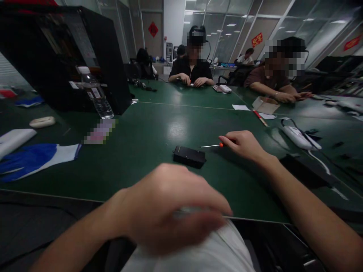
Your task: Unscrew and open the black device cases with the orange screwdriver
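My right hand [241, 145] is closed around a screwdriver [221, 144] with a reddish-orange part at the base of its thin metal shaft. The shaft points left, its tip just above the right end of a small black box [189, 156]. That box lies flat on the green table; whether the tip touches it I cannot tell. Nearer to me, my left hand [176, 207] hangs over the table's front edge, blurred by motion. Its fingers are curled and the tips of thumb and forefinger come together. Anything held between them is too small or hidden to make out.
At left stand a black computer case [104, 56] and a water bottle [98, 94]; a blue-and-white glove [39, 158] lies nearby. On the right are a white device with cables [300, 138], a small open carton [266, 105] and a red stick [260, 118]. Co-workers sit across the table.
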Demonstrator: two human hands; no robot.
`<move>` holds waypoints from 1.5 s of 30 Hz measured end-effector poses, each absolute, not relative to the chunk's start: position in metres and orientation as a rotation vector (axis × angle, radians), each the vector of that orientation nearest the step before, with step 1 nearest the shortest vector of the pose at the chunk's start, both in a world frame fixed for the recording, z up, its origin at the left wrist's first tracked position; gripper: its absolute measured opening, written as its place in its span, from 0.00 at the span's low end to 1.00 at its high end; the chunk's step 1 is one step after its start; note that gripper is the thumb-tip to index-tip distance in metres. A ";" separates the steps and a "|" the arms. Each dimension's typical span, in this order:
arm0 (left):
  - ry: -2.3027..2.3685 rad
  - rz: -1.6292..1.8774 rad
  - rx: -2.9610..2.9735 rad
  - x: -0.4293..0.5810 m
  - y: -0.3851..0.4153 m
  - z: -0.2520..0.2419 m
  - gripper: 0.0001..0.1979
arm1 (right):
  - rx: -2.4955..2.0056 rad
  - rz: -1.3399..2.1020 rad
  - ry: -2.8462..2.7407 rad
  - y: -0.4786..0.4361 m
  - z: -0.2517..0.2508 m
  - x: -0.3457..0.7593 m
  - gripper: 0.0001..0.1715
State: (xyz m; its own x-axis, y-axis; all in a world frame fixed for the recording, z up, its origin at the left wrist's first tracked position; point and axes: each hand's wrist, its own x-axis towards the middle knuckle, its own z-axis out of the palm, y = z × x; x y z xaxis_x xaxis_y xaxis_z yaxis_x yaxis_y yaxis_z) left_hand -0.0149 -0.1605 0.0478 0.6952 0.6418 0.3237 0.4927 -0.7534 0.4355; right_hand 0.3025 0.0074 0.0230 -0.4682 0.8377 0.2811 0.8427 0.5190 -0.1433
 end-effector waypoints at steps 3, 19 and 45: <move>0.780 0.809 2.696 -0.016 -0.079 0.069 0.15 | -1.342 -0.118 -2.449 0.003 0.027 0.303 0.32; 0.734 0.660 2.794 0.010 -0.011 0.007 0.20 | -1.225 -0.339 -2.470 -0.010 0.039 0.310 0.33; 0.828 0.713 2.664 0.013 -0.011 -0.003 0.21 | -0.895 -0.463 -2.372 -0.012 0.036 0.301 0.30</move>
State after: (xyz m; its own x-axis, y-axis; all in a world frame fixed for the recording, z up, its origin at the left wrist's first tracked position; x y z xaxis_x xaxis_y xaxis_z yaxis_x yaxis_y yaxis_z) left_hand 0.0130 -0.0113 -0.0025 0.7168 0.5872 0.3760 0.4590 -0.8033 0.3794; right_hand 0.3008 -0.0117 0.0356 -0.6225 0.4933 0.6076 0.6857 0.7180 0.1195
